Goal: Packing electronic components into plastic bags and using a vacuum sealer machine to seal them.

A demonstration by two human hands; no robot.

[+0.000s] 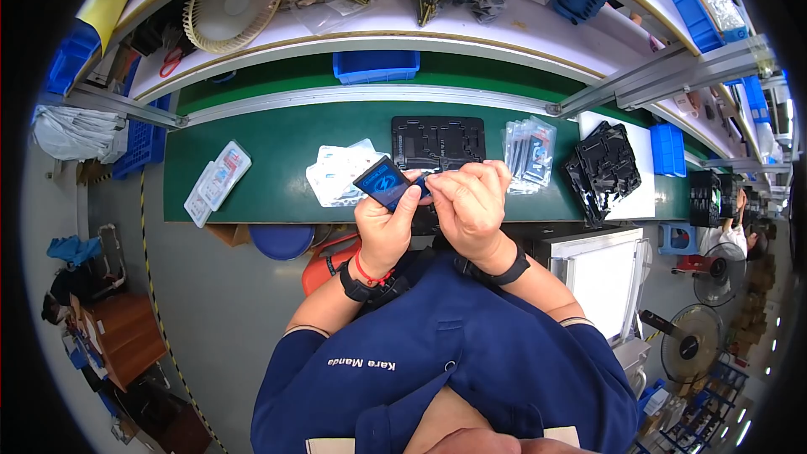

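My left hand (388, 234) grips a flat black packet (381, 182) with a blue emblem on its face, above the front part of the green bench. At the packet's right end, the fingers of my right hand (472, 206) are pinched together, next to a small blue part. My fingertips hide most of that end. Behind my hands lies a black moulded tray (439, 139) with shaped recesses. White printed packs (340, 170) are heaped beside the packet. Several clear-bagged flat items (529, 154) lie to the right of the tray.
On the green bench (282, 168), more printed packs (220, 178) lie at the left. Black moulded trays (603, 166) are piled at the right near a blue bin (668, 150). A shelf (504, 50) with bagged parts runs above the back, over another blue bin (376, 65).
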